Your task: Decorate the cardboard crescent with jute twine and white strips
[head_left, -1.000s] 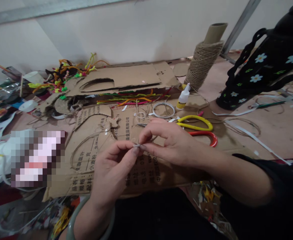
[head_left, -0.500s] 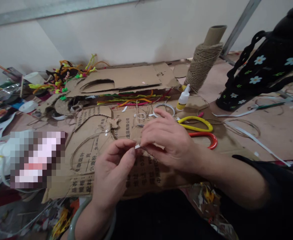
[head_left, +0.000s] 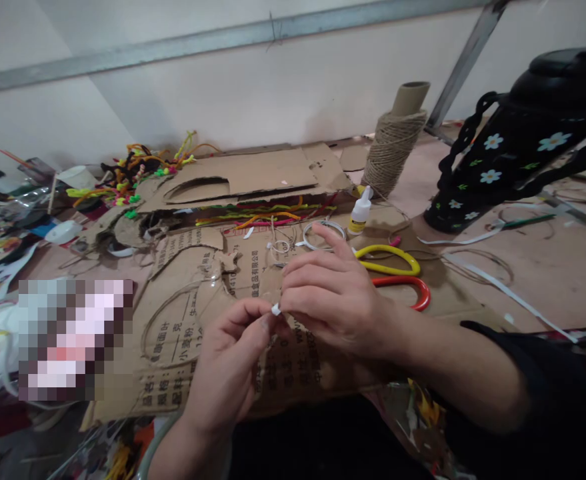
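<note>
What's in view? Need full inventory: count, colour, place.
Small strip: 1, white, at left fingertips
Printed cardboard sheet: 1, brown, under hands
Cut-out cardboard: 1, brown, behind sheet
Scissors: 1, yellow and red handles, beside right hand
Ring: 1, white, behind right hand
Dropper bottle: 1, white, yellow label, behind scissors
Twine spool: 1, tan, back right
Daisy-print tumbler: 1, black, far right
Fuzzy stems: uncountable heap, multicoloured, back left
Cup: 1, white, back left
Pixelated object: 1, pinkish, left; identity hidden
Other clutter: too tangled to count
Left hand: 1, bare, centre, pinching strip
Right hand: 1, bare, centre right, fingertips at strip; contact unclear
</note>
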Available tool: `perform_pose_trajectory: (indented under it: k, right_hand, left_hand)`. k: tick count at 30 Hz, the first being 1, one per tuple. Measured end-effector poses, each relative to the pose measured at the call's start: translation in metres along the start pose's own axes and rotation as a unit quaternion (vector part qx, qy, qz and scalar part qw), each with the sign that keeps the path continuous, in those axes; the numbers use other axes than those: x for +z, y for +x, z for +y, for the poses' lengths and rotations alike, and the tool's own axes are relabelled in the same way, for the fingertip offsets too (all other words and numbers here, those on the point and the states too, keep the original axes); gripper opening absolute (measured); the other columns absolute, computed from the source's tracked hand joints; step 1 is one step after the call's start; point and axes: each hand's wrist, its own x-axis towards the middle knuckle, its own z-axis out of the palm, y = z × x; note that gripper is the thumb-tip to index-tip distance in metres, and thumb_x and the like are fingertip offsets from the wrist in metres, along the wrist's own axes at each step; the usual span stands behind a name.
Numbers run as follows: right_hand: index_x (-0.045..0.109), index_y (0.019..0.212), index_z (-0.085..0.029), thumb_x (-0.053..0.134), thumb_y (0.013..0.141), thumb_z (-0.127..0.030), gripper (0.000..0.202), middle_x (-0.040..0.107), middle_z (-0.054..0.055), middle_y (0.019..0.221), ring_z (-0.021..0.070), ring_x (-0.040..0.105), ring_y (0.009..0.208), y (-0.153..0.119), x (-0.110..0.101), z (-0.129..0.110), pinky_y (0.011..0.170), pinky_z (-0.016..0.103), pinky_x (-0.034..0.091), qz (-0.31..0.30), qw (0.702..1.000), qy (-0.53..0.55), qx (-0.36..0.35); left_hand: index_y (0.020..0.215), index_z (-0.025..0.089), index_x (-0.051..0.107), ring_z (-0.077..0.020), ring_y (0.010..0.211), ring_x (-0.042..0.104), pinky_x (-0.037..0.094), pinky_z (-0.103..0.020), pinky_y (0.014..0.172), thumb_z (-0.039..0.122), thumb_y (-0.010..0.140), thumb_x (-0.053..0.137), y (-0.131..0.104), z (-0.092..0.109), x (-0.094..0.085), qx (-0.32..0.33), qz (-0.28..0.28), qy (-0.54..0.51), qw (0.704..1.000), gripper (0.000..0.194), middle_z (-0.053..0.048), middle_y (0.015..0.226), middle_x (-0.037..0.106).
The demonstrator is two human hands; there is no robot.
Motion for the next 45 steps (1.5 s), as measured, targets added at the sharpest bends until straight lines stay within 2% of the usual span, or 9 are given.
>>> perform_pose_trajectory:
  k: [7, 13, 19, 25, 30, 33, 36, 41, 45]
  right_hand:
    - [0.056, 0.083, -0.021, 0.050, 0.086, -0.017, 0.008, 0.067, -0.003, 0.076, 0.0118, 0.061, 0.087, -0.0008, 0.0008, 0.0005, 0.109, 0.046, 0.020, 0.000, 1.000, 0.016, 0.013]
    - [0.057, 0.079, -0.020, 0.050, 0.085, -0.018, 0.011, 0.066, -0.003, 0.073, 0.0117, 0.062, 0.082, 0.0019, 0.0014, 0.0006, 0.108, 0.045, 0.021, -0.008, 0.998, 0.031, 0.050]
    - [0.057, 0.075, -0.018, 0.056, 0.082, -0.018, 0.007, 0.065, -0.003, 0.071, 0.0094, 0.061, 0.073, 0.0075, -0.0027, -0.0024, 0.102, 0.038, 0.029, -0.047, 0.975, 0.161, 0.147]
    - [0.057, 0.074, -0.017, 0.055, 0.083, -0.020, 0.009, 0.064, -0.004, 0.070, 0.0084, 0.058, 0.066, 0.0090, -0.0041, -0.0041, 0.093, 0.033, 0.038, -0.072, 0.955, 0.226, 0.180]
    - [0.058, 0.075, -0.017, 0.055, 0.082, -0.017, 0.008, 0.065, -0.004, 0.071, 0.0075, 0.058, 0.065, 0.0083, -0.0029, -0.0042, 0.093, 0.033, 0.037, -0.079, 0.955, 0.225, 0.179]
    - [0.057, 0.081, -0.018, 0.056, 0.081, -0.017, 0.001, 0.064, -0.005, 0.072, 0.0075, 0.058, 0.065, 0.0071, -0.0024, -0.0048, 0.099, 0.039, 0.033, -0.074, 0.959, 0.208, 0.180]
    - [0.056, 0.089, -0.018, 0.058, 0.080, -0.018, 0.009, 0.065, -0.003, 0.077, 0.0095, 0.060, 0.072, 0.0059, -0.0020, -0.0043, 0.103, 0.045, 0.028, -0.066, 0.966, 0.177, 0.176]
    - [0.058, 0.084, -0.018, 0.054, 0.082, -0.019, 0.004, 0.065, 0.004, 0.089, 0.0141, 0.059, 0.090, 0.0048, -0.0005, -0.0018, 0.098, 0.039, 0.037, -0.004, 0.989, 0.125, 0.076]
    - [0.062, 0.083, -0.018, 0.056, 0.083, -0.019, 0.006, 0.066, 0.004, 0.092, 0.0156, 0.058, 0.097, 0.0029, 0.0018, -0.0010, 0.099, 0.041, 0.036, 0.008, 0.995, 0.093, 0.029]
  left_hand:
    - [0.065, 0.017, 0.067, -0.0094, 0.059, 0.053, 0.043, -0.018, 0.060, 0.033, 0.065, 0.076, 0.0013, 0.0002, -0.0028, 0.014, 0.026, 0.015, 0.999, 0.018, 0.001, 0.058, 0.062]
    - [0.065, 0.018, 0.068, -0.0101, 0.062, 0.057, 0.046, -0.017, 0.063, 0.029, 0.070, 0.071, 0.0019, -0.0010, -0.0060, 0.072, 0.057, 0.023, 0.996, 0.013, 0.000, 0.060, 0.065]
    - [0.077, 0.021, 0.070, -0.0092, 0.066, 0.061, 0.048, -0.017, 0.065, 0.024, 0.071, 0.072, 0.0016, -0.0039, -0.0062, 0.108, 0.072, 0.035, 0.991, 0.007, 0.002, 0.069, 0.068]
    - [0.076, 0.023, 0.071, -0.0093, 0.065, 0.060, 0.047, -0.017, 0.062, 0.024, 0.075, 0.069, 0.0013, -0.0071, -0.0076, 0.116, 0.047, 0.064, 0.990, 0.002, 0.002, 0.070, 0.069]
    - [0.073, 0.023, 0.070, -0.0074, 0.063, 0.058, 0.046, -0.015, 0.061, 0.027, 0.073, 0.070, 0.0019, -0.0068, -0.0074, 0.109, 0.047, 0.063, 0.991, 0.004, 0.004, 0.067, 0.068]
    - [0.070, 0.022, 0.069, -0.0075, 0.063, 0.058, 0.047, -0.015, 0.063, 0.027, 0.073, 0.071, 0.0033, -0.0067, -0.0064, 0.114, 0.051, 0.054, 0.991, 0.006, 0.004, 0.065, 0.067]
    - [0.068, 0.021, 0.068, -0.0080, 0.064, 0.058, 0.047, -0.015, 0.066, 0.028, 0.074, 0.070, 0.0040, -0.0067, -0.0060, 0.118, 0.058, 0.050, 0.990, 0.009, 0.003, 0.063, 0.066]
    - [0.069, 0.022, 0.069, -0.0073, 0.062, 0.057, 0.046, -0.013, 0.062, 0.031, 0.072, 0.072, 0.0026, -0.0071, -0.0066, 0.112, 0.059, 0.052, 0.991, 0.010, 0.004, 0.062, 0.066]
    - [0.069, 0.022, 0.069, -0.0065, 0.059, 0.056, 0.046, -0.012, 0.059, 0.032, 0.069, 0.074, 0.0016, -0.0086, -0.0058, 0.100, 0.059, 0.047, 0.992, 0.011, 0.004, 0.061, 0.064]
